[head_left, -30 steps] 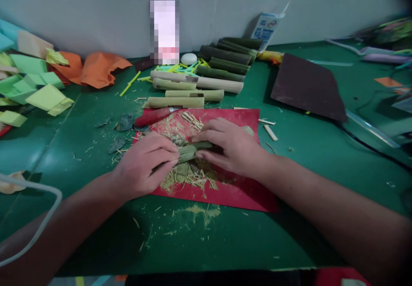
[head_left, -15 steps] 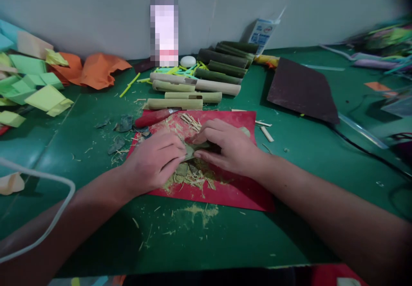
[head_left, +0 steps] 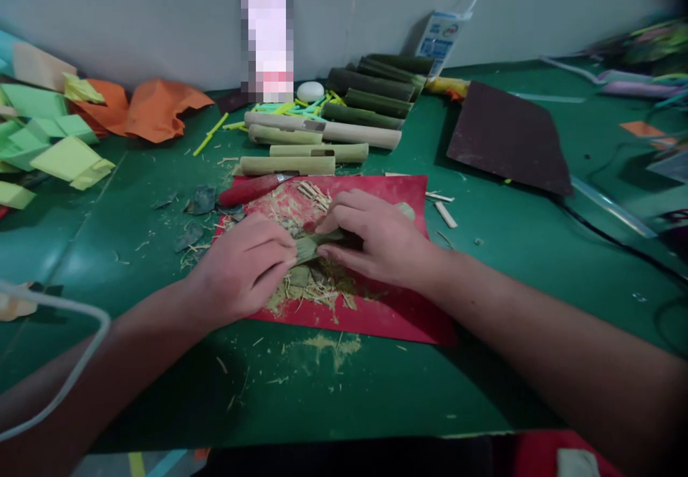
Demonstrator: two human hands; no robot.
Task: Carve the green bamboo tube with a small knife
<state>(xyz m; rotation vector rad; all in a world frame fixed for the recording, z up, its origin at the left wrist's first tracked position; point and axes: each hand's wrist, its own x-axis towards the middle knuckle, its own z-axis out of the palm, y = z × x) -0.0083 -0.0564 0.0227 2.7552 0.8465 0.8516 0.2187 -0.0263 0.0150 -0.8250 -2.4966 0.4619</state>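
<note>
Between my two hands is a pale green bamboo piece (head_left: 307, 248), lying roughly sideways above the red mat (head_left: 413, 323). My left hand (head_left: 244, 262) pinches its left end, fingers closed. My right hand (head_left: 376, 241) curls round it from the other side, thumb below and fingers above. A pale rounded end (head_left: 405, 210) shows beyond my right hand; I cannot tell if it belongs to the same piece. Shavings and dust (head_left: 317, 294) lie below the hands. A red-handled tool (head_left: 252, 189) rests at the mat's upper left edge.
Cut bamboo tubes (head_left: 287, 165) lie in rows behind the mat, with darker green ones (head_left: 370, 115) farther back. A dark brown sheet (head_left: 510, 140) is at right, beside a black cable (head_left: 618, 241). Folded coloured paper (head_left: 69, 158) is piled left. A white cable (head_left: 80, 362) loops over my left forearm.
My hands are slightly farther apart, and more of the bamboo piece shows between them. The whole view has shifted a little. Both hands keep their hold.
</note>
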